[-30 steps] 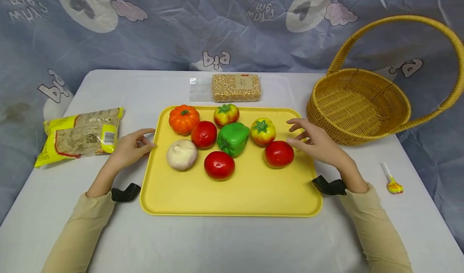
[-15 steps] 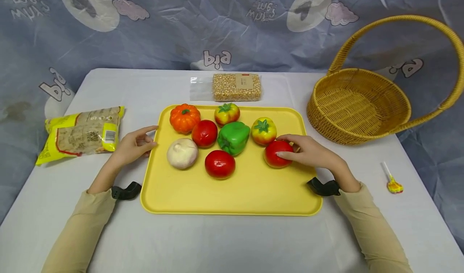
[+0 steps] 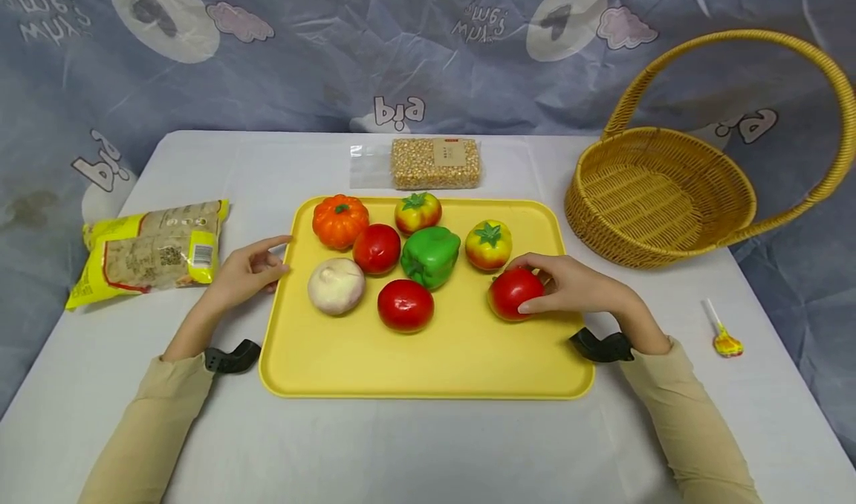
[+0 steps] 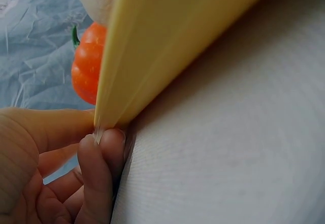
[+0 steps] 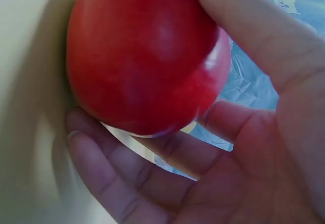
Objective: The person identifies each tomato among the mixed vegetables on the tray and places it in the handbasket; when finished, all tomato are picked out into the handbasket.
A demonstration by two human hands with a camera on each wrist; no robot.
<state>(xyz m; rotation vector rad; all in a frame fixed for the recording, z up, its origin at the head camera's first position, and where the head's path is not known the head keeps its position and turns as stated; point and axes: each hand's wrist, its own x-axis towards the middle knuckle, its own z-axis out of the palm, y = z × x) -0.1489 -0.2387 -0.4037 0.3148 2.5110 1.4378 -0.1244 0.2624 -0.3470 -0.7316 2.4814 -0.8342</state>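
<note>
My right fingers [image 5: 94, 165], half spread, grasp a red tomato [image 3: 513, 294] at three o'clock on the yellow tray [image 3: 428, 363]. My left fingers [image 4: 94, 176] pinch its edge between nine and ten.

Glossy red tomato [image 3: 511, 294] held within yellow tray [image 3: 428, 368].

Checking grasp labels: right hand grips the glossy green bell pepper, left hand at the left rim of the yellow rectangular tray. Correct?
Wrong object: the right hand grips the glossy, round red tomato, not the glossy green bell pepper; the head view shows it. The left hand is indeed at the left rim of the yellow rectangular tray.
</note>
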